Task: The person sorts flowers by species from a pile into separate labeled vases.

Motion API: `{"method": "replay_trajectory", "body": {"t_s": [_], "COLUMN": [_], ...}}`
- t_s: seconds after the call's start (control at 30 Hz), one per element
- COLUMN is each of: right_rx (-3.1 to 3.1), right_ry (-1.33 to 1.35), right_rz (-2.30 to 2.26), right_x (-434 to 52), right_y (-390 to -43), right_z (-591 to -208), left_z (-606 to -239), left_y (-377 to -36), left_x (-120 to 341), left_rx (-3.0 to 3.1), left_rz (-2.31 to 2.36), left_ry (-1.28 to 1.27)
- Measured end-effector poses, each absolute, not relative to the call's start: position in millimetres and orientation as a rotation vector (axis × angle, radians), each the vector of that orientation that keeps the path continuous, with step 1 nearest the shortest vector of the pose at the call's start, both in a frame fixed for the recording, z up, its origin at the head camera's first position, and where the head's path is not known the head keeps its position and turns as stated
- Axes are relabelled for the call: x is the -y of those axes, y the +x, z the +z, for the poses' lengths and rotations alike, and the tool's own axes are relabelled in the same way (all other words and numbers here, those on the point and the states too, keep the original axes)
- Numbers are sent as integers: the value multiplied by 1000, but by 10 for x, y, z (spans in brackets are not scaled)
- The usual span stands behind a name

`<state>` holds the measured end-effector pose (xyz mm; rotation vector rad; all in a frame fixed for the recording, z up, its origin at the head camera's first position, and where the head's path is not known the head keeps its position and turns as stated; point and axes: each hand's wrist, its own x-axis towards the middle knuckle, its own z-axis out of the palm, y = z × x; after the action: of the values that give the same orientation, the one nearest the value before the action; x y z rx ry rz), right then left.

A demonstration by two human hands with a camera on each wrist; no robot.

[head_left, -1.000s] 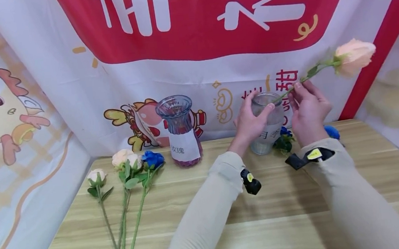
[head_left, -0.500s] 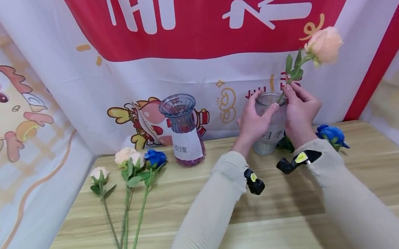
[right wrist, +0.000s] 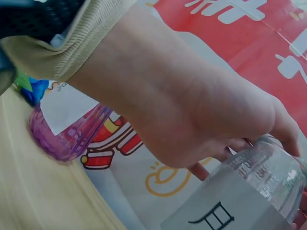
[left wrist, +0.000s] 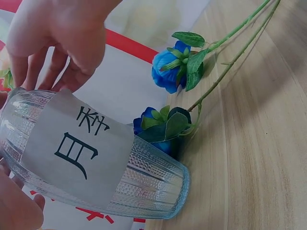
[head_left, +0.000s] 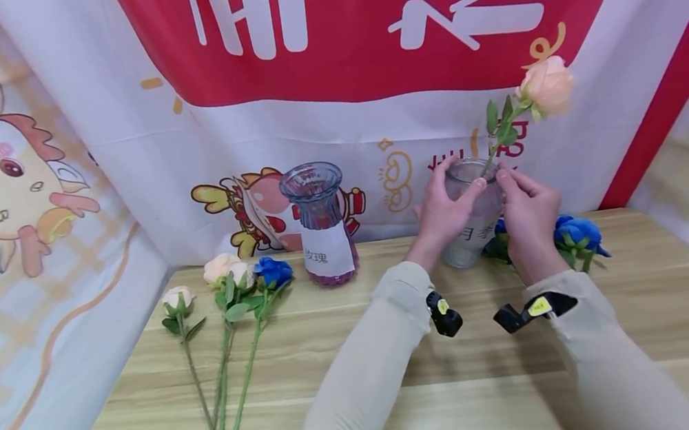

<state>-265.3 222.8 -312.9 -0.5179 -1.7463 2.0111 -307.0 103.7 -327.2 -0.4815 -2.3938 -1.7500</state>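
A clear glass vase (head_left: 475, 216) with a white label stands at the back right of the table. My left hand (head_left: 447, 215) grips it near the mouth, thumb on the near side. From its mouth leans a long-stemmed peach rose (head_left: 547, 87), tilted right, the stem's lower part inside the glass. My right hand (head_left: 531, 225) holds the right side of the rim with fingers and thumb, close beside the stem. In the left wrist view, the right hand's fingers (left wrist: 36, 67) reach to the vase's upper end. In the right wrist view, the left hand (right wrist: 206, 105) spans the vase.
A blue-and-purple glass vase (head_left: 324, 231) with a white label stands to the left. Several cut roses (head_left: 225, 365) lie at the table's left. Blue roses (head_left: 577, 234) lie behind and right of the clear vase. A printed cloth (head_left: 324, 134) hangs behind the table.
The peach rose has moved left from beyond the rim, and its stem has gone into the clear vase. My right hand has come down from the stem to the rim. The left hand keeps its grip.
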Motion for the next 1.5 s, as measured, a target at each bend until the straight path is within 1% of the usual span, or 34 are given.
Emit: {"method": "replay_trajectory", "body": {"t_s": [0.37,0.57,0.87,1.1,1.27,1.5], "right_rx": [1792,1774,1689,1665,1692,1682], "right_ry": [-412,-431,-416,-442,-468,-425], "right_rz": [2179,2226,2280,2314,2313,2316], "right_x": [-2297,-2306,-2355,-2384,-2408,-2415], "right_y": [-2522,-2476,-2436,-2418,-2396,-2417], "right_z": [-3312,-3410,-3391,-3386,-3402,-3415], "left_z": [-3284,-3291,-3236,-3173,-3185,-3232], "left_y": [-3092,-3094,-3103,-3048,-2870,-2573], "left_x": [-982,-980,-1027,-985,-778,-230], "left_rx": [2405,2411,2409,2466,2385,2252], "left_rz": [-1749,-1758,-1785,-1810,-1850,-1904], "left_ry": [-476,-468,-458,-358,-281,-248]}}
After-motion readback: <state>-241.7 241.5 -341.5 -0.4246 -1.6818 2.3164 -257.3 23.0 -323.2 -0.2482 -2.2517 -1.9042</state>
